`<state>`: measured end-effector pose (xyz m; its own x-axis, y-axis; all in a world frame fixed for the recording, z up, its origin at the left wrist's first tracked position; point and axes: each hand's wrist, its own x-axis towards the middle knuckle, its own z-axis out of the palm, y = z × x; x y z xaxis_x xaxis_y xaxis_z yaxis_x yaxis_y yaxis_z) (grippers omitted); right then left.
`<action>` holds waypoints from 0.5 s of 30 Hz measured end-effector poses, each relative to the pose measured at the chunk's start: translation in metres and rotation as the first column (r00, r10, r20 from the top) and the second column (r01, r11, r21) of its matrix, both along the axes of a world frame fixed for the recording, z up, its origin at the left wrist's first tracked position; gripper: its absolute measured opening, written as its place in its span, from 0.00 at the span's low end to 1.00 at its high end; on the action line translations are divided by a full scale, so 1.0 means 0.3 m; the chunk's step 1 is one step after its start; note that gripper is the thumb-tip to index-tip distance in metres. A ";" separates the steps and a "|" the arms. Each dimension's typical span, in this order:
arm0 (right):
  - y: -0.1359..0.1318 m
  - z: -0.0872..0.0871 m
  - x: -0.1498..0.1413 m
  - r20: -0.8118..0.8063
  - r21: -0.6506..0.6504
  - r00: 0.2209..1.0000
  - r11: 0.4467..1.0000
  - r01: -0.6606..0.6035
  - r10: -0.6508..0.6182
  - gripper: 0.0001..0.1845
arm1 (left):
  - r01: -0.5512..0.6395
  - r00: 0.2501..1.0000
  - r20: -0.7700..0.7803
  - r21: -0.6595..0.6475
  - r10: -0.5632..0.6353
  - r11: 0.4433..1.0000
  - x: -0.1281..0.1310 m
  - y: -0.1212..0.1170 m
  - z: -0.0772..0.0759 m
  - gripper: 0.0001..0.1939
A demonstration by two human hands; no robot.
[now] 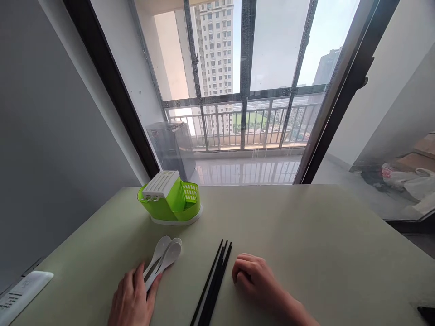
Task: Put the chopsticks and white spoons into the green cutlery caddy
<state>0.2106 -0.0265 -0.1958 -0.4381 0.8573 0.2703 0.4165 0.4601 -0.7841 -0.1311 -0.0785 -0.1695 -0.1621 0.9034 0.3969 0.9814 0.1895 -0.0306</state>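
My left hand [131, 296] closes on a bunch of white spoons [171, 256] at a pale table [292, 226], with black chopsticks [215, 285] beside my curled right hand [253, 274].

From left, one white slotted strip [25, 290] lies at the table's edge; my left thumb and fingers flank the spoon handles, the bowls pointing away from me, at least three spoons counted in the overlapping pile. Beyond them stands one green basket [159, 210] on a white base [190, 221], a white slotted cover [161, 183] over its left part and a green lattice panel [189, 192] inside its right. Near the middle lie the chopsticks, at least four, side by side. At right, my right hand rests on the table, fingers folded together, just beside them.
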 end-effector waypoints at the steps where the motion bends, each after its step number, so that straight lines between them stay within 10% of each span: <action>1: 0.001 -0.001 0.000 0.001 0.001 1.000 1.000 0.004 -0.004 0.13 | 0.011 1.000 0.006 -0.037 -0.011 0.999 0.001 0.000 -0.001 0.30; 15: 0.010 0.039 0.005 -0.183 -0.187 0.982 0.982 0.021 -0.056 0.11 | 0.331 0.924 0.185 0.052 -0.335 0.942 0.166 -0.055 -0.025 0.29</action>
